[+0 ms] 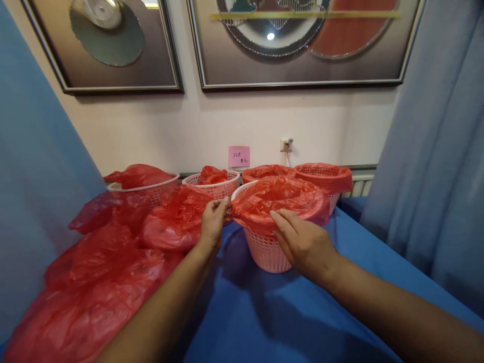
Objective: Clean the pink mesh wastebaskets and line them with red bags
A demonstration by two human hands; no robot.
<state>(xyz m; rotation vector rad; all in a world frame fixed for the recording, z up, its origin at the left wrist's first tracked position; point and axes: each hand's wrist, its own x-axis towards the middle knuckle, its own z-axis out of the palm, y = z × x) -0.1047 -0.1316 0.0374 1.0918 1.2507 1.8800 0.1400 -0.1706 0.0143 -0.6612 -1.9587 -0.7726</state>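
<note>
Covering most of rim, red bag (pixel 282 196) is draped over front white basket (pixel 266 252), stood upright on blue-covered counter (pixel 302 317). Left hand (pixel 214 222) is held half-curled at bag's left edge; whether bag is pinched cannot be told. Right hand (pixel 304 242) is held loosely open, fingers laid against bag's near side. More baskets (pixel 223 190) ranged behind, near wall (pixel 151 123); red plastic bags (pixel 109 287) heaped at left.
</note>
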